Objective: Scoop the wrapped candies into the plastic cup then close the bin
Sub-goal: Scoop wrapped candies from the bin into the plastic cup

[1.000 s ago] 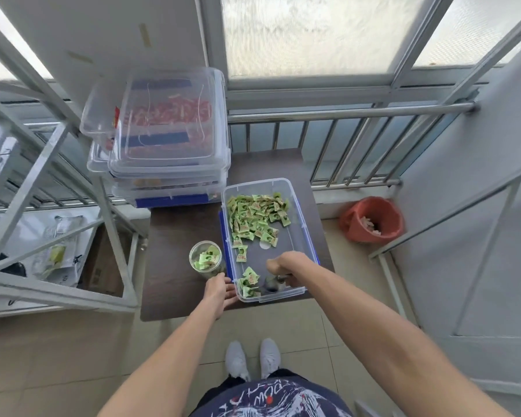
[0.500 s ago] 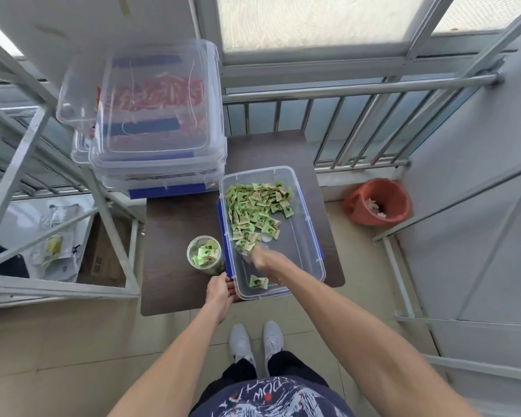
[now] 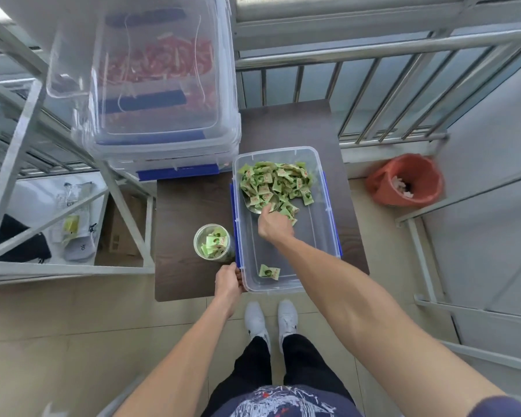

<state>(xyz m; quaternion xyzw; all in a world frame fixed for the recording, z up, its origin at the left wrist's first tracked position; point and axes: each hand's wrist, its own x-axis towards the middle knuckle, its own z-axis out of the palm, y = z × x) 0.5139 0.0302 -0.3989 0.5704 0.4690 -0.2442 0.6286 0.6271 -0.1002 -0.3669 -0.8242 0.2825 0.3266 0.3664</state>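
Wrapped candies piled at bin's far end; your R hand grips scoop (metal), L hand clasps bin's near corner.

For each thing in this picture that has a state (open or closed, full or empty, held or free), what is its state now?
Candy bin: open, no lid on, candies piled at the far end.
Plastic cup: upright, open, partly filled with candies.
Metal scoop: held, pushed into the candy pile.
Right hand: closed on the metal scoop.
Left hand: gripping the bin's near left corner.
Stacked bins: lids on.
Red bucket: open, some scraps inside.
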